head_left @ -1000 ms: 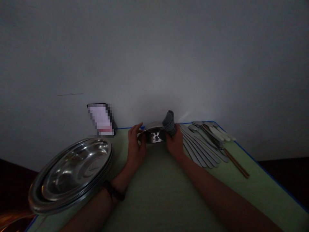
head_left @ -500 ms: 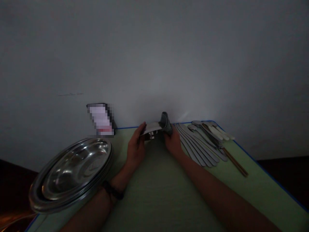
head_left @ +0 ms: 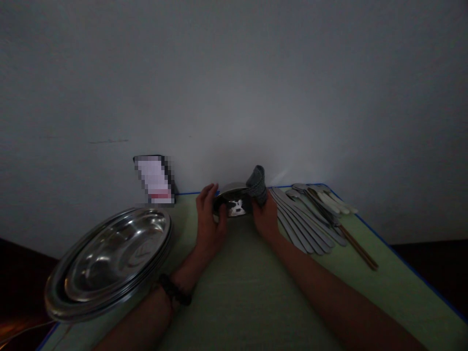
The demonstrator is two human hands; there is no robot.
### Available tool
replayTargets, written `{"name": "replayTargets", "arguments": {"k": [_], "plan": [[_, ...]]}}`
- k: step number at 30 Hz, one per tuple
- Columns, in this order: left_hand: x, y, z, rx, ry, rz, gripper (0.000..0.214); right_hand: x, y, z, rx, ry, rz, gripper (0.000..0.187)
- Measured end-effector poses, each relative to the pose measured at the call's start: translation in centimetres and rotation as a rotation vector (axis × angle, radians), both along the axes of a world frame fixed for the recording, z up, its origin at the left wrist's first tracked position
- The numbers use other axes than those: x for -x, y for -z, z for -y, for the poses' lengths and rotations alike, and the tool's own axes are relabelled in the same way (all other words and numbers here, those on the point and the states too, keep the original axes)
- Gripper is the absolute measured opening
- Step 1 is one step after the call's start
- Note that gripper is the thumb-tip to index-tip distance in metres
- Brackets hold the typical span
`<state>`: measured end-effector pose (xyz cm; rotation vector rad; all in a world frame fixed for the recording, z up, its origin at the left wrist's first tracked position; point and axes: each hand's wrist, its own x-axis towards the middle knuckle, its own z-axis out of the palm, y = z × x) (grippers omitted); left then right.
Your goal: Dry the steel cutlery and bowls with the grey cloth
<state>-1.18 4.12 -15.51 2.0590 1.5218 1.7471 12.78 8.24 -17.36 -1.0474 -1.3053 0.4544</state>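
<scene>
A small shiny metal bowl (head_left: 237, 207) is tilted between my hands at the far edge of the table, its hollow side facing me. My left hand (head_left: 211, 219) grips its left rim, thumb inside and fingers behind. At the right rim, my right hand (head_left: 266, 215) is closed on a dark grey patterned cloth (head_left: 258, 185), pressed against the bowl. Part of the cloth sticks up above the rim. My right fingertips are hidden behind the cloth and bowl.
Stacked metal basins (head_left: 54, 287) stand at the left on the green table (head_left: 256, 292). A phone (head_left: 153, 178) leans on the wall behind them. To the right lie several metal knives (head_left: 303, 222), spoons (head_left: 300, 186), white-handled cutlery (head_left: 334, 201) and brown chopsticks (head_left: 360, 248).
The bowl has tipped so that more of its inside faces me. My left thumb has moved inside it. The cloth and right hand have shifted slightly right.
</scene>
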Motion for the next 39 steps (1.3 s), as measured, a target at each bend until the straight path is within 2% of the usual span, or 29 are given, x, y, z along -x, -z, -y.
{"name": "replayTargets", "arguments": {"k": [2, 6, 10, 15, 21, 24, 27, 32, 35, 39], "plan": [[-0.1, -0.2, 0.3, -0.043, 0.018, -0.041, 0.044, 0.1, -0.2, 0.3, -0.023, -0.023, 0.037, 0.026], [0.2, -0.3, 0.0, 0.070, 0.035, 0.100, 0.034, 0.2, -0.3, 0.4, -0.025, -0.058, 0.084, 0.025], [0.7, -0.2, -0.5, 0.131, 0.018, 0.186, 0.031, 0.3, 0.2, 0.0, 0.052, -0.070, 0.167, 0.020], [1.0, 0.1, -0.8, 0.200, 0.023, 0.302, 0.028, 0.2, 0.4, -0.3, 0.139, -0.073, 0.222, 0.031], [0.7, 0.3, -0.6, 0.410, 0.045, 0.422, 0.020, -0.1, 0.2, -0.2, 0.036, -0.018, 0.094, 0.018], [0.5, 0.1, -0.5, 0.473, 0.030, 0.415, 0.014, -0.1, 0.2, 0.0, -0.006, -0.029, 0.084, 0.025], [0.4, 0.0, -0.4, 0.409, 0.019, 0.372, 0.016, 0.0, 0.1, 0.1, -0.016, -0.043, 0.083, 0.032], [0.3, 0.2, -0.4, 0.117, 0.064, 0.171, 0.038, 0.2, 0.2, 0.0, -0.016, -0.034, 0.080, 0.032], [0.6, 0.2, -0.5, 0.113, 0.070, 0.120, 0.038, 0.2, 0.2, -0.1, -0.008, -0.041, 0.097, 0.029], [1.1, 0.2, -0.7, 0.168, 0.031, 0.180, 0.038, 0.1, 0.4, -0.3, 0.046, -0.081, 0.113, 0.017]]}}
